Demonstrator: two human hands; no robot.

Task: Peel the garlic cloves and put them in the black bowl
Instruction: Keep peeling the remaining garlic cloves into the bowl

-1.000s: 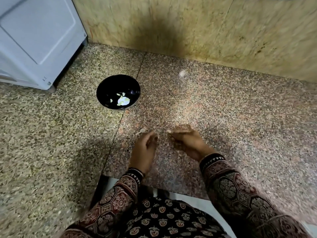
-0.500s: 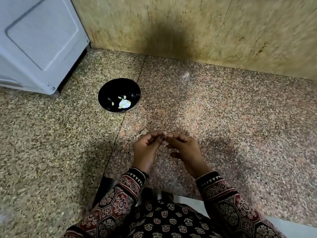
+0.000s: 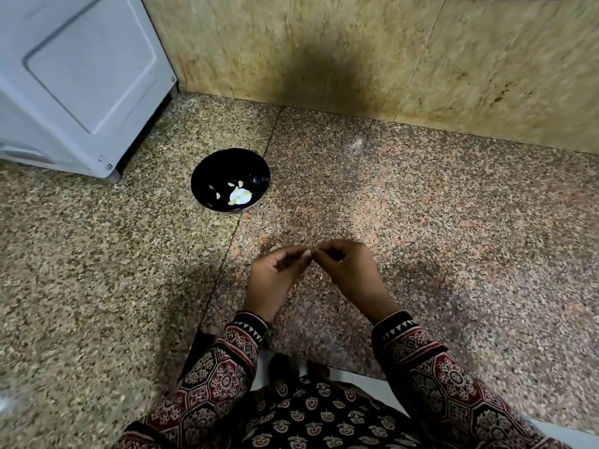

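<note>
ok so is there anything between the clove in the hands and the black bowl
Nothing visible does. The garlic clove is pinched between the left hand and right hand. The black bowl sits open ahead and to the left, with only floor and a small pale scrap between them.

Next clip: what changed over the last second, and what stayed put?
A second ago the left hand and right hand were apart near the floor. They have come together, and both now pinch one small pale garlic clove between them. Unchanged: the round black bowl with peeled pale cloves inside, and a pale scrap on the speckled stone floor beyond the left hand.
</note>
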